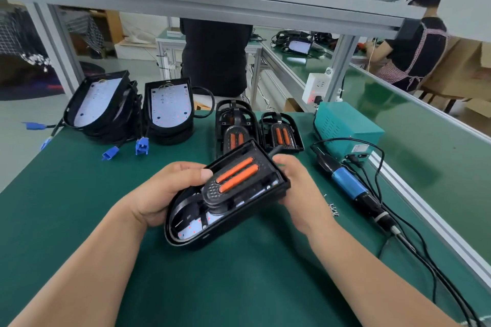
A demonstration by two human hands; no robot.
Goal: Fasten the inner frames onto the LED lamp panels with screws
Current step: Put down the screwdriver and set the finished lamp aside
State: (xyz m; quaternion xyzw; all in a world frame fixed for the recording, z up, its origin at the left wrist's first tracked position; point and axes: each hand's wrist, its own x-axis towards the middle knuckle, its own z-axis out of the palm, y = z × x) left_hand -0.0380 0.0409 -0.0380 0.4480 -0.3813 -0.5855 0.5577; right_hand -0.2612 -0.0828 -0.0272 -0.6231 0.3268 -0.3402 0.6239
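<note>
I hold a black LED lamp panel [212,231] above the green mat, tilted, with an inner frame [233,180] carrying two orange strips seated in it. My left hand [164,191] grips its left edge, thumb on the frame. My right hand [300,188] grips the right end. Two more inner frames [281,133] lie behind. Two stacks of bare lamp panels [170,109] with blue connectors stand at the back left. A blue electric screwdriver [348,183] lies on the mat to my right. Small screws [333,211] are scattered near my right wrist.
A teal power box [345,130] sits at the back right with black cables [414,241] trailing toward me. An aluminium rail [425,210] bounds the mat [66,194] on the right. A shelf beam [212,0] crosses overhead. Other people work at benches beyond.
</note>
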